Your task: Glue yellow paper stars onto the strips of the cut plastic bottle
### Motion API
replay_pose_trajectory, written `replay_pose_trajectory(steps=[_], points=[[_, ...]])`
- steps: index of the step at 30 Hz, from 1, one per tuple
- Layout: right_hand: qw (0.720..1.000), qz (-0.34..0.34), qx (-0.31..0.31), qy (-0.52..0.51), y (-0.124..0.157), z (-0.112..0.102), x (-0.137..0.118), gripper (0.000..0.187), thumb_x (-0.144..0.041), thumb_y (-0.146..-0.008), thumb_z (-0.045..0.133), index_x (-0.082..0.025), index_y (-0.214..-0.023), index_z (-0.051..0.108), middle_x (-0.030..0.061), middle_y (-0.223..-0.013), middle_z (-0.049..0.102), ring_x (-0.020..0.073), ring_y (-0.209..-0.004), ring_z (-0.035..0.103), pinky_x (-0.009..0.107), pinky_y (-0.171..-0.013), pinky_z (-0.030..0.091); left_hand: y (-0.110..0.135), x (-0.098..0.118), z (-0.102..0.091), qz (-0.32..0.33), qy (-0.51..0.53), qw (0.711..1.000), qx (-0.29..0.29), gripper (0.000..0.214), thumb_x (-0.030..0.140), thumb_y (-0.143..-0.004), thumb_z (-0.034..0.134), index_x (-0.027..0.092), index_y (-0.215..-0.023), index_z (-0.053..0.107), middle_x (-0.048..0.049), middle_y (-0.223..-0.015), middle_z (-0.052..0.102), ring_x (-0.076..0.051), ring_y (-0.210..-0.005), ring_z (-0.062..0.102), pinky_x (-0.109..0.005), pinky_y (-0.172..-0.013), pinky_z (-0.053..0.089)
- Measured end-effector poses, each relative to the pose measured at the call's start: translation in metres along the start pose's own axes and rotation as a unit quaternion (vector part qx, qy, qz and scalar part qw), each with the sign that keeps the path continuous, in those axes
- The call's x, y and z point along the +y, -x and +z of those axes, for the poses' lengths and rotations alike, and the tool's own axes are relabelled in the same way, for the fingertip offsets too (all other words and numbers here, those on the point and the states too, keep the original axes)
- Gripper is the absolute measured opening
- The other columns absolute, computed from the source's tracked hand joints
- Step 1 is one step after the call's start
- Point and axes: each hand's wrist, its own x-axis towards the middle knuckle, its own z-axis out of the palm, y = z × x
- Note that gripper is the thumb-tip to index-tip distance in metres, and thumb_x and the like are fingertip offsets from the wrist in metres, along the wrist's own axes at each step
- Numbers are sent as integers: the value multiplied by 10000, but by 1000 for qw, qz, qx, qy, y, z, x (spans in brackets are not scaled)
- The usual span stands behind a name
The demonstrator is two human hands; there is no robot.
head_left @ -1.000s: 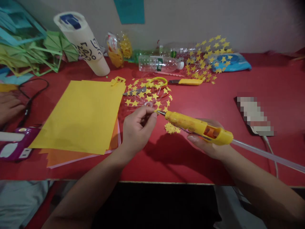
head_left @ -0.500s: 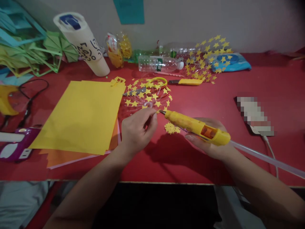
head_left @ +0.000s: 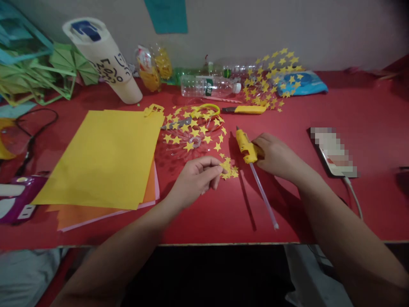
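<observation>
My right hand [head_left: 277,155] grips the yellow handle of a hot glue gun [head_left: 246,147]. Its nozzle points away from me and a long clear glue stick [head_left: 263,196] sticks out of its back end. Curled, with thumb and forefinger close together, my left hand [head_left: 203,175] is at the edge of a small pile of yellow paper stars [head_left: 230,168]; what its fingertips hold, if anything, is hidden. Just beyond it lies a clear plastic piece with fanned strips [head_left: 196,143], dotted with yellow stars. Scissors [head_left: 207,111] with yellow handles rest among those stars.
Yellow paper sheets [head_left: 102,157] over orange and pink ones lie left. Behind stand a white tumbler [head_left: 105,64], clear bottles [head_left: 207,86], a yellow cutter [head_left: 249,110], another star-covered piece [head_left: 271,76] and a blue packet [head_left: 306,83]. A phone [head_left: 334,151] with a cable is right.
The glue gun's nozzle has left my left fingertips; my right hand has swung the gun to point away from me, lower to the table's right side. My left hand has moved down to the star pile.
</observation>
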Motion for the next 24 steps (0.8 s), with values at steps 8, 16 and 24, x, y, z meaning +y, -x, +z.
replay_pose_trajectory(steps=[8,16,24], points=[[987,-115,108,-39,4,-31,-42,191,-159,-810,507,-178,-986,578,104,-978,629,234,-934,566,392,-797,461,-3,-5,-1,-60,99,993,-24,149,212,-763,491,174,-636,559,52,-424,484,-19,-301,264,-164,-305,167],[962,-208,77,-159,-2,-45,-85,101,-170,-896,482,-184,-894,582,39,-848,686,131,-795,629,253,-701,501,-3,-4,-4,-97,172,979,-54,141,216,-732,476,177,-597,487,50,-432,460,-15,-295,241,-166,-295,152],[968,-188,108,-130,-15,-53,-85,132,-179,-898,477,-188,-799,564,33,-718,642,119,-646,568,236,-605,440,3,2,-9,17,17,999,36,211,322,-827,454,185,-687,534,40,-456,470,-50,-353,336,-187,-344,255]])
